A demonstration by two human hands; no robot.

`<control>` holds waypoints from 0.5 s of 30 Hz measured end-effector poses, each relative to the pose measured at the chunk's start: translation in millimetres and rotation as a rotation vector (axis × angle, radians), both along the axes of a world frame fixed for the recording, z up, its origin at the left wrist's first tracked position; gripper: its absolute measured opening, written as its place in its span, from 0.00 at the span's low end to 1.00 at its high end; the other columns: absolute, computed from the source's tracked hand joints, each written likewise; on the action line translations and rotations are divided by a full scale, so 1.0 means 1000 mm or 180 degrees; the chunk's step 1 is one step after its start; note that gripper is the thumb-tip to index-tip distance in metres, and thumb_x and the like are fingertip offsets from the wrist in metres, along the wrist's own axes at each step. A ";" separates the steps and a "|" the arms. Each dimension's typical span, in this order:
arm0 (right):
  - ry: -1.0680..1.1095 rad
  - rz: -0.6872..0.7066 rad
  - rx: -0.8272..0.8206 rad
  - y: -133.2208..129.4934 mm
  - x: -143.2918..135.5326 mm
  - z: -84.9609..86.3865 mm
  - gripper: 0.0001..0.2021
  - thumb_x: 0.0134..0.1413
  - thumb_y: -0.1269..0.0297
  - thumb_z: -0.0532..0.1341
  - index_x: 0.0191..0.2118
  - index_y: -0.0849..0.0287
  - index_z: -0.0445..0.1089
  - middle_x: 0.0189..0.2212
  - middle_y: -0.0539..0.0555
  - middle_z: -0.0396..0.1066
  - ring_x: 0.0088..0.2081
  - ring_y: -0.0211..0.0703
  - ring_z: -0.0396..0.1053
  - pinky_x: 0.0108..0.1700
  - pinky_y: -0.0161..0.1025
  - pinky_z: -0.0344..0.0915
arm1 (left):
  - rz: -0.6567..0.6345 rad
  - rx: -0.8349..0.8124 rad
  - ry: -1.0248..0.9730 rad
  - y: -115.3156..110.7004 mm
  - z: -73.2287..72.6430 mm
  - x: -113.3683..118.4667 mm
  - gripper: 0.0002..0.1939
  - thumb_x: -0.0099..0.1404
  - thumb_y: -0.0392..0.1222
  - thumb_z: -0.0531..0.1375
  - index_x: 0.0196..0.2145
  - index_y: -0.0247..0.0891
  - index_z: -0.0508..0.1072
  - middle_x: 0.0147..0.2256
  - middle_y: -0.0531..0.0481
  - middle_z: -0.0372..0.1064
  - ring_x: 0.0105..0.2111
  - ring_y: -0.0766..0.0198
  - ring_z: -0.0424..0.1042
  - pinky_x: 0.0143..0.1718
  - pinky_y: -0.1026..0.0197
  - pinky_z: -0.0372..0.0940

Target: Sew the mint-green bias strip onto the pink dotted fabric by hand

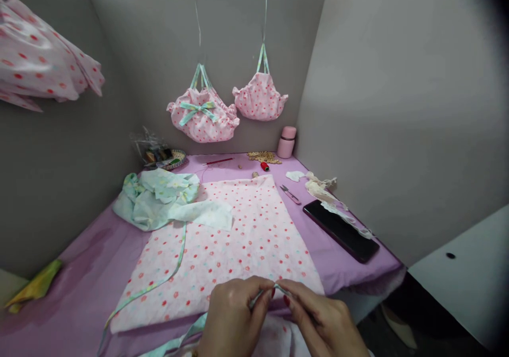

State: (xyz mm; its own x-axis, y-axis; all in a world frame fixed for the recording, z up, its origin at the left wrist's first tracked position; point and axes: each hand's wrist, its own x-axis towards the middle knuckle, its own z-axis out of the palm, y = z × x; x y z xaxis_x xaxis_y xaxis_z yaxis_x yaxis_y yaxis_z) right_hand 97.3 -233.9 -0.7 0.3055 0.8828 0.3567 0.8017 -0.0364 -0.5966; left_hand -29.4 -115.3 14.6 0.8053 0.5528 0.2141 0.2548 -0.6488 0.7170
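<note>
At the table's near edge, my left hand (237,312) and my right hand (328,320) pinch a narrow mint-green fabric strip (281,289) between thumbs and fingertips, with a short bit showing between them. A wider mint-green strip (175,345) runs out to the left beneath my left hand; whether it is the same piece is hidden. Just beyond my hands lies a flat pink fabric piece with red dots (238,245). A thin green cord-like strip (181,251) trails across its left side. Crumpled mint floral cloth (159,198) rests on its upper left corner.
On the purple tablecloth (318,261), thread snips (290,194), a black phone (338,232) and lace trim (322,187) lie right. A red thread spool (264,166), pink flask (286,142) and basket (177,159) stand behind. Two dotted bags (202,115) hang against grey partitions (139,38).
</note>
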 end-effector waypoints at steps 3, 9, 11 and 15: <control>-0.0032 -0.0035 0.0031 0.000 -0.001 -0.001 0.15 0.58 0.69 0.49 0.44 0.60 0.72 0.31 0.56 0.79 0.27 0.44 0.77 0.33 0.34 0.72 | 0.0039 0.0139 -0.0081 -0.002 -0.006 0.000 0.10 0.61 0.35 0.55 0.33 0.42 0.76 0.29 0.52 0.78 0.29 0.59 0.76 0.30 0.64 0.68; 0.0207 -0.0117 -0.0087 -0.001 -0.002 -0.002 0.14 0.59 0.66 0.50 0.43 0.58 0.71 0.26 0.54 0.77 0.26 0.44 0.75 0.32 0.34 0.70 | 0.0048 0.0669 -0.0193 -0.002 -0.014 -0.001 0.10 0.61 0.36 0.55 0.32 0.40 0.77 0.25 0.49 0.77 0.25 0.57 0.75 0.26 0.61 0.68; 0.0478 -0.0139 -0.0147 -0.001 -0.004 -0.002 0.13 0.59 0.64 0.50 0.42 0.56 0.70 0.22 0.52 0.75 0.24 0.44 0.74 0.30 0.34 0.68 | 0.0058 0.0808 -0.0289 -0.002 -0.014 -0.001 0.10 0.60 0.35 0.55 0.31 0.40 0.77 0.24 0.49 0.76 0.23 0.57 0.75 0.25 0.61 0.68; 0.1497 -0.0186 -0.0182 0.001 -0.006 -0.003 0.13 0.58 0.58 0.53 0.42 0.56 0.69 0.15 0.46 0.62 0.20 0.39 0.64 0.24 0.32 0.59 | -0.0061 0.0997 -0.0409 -0.002 -0.011 -0.001 0.11 0.60 0.34 0.55 0.31 0.40 0.77 0.21 0.50 0.76 0.20 0.58 0.74 0.22 0.62 0.67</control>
State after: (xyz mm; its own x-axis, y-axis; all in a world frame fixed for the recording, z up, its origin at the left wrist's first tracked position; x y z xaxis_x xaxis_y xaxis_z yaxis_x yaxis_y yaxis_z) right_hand 90.9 -232.9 -4.0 0.4720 0.8735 0.1191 0.4409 -0.1169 -0.8899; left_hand -30.7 -117.3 3.5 0.7704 0.4292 0.4715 0.1609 -0.8464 0.5076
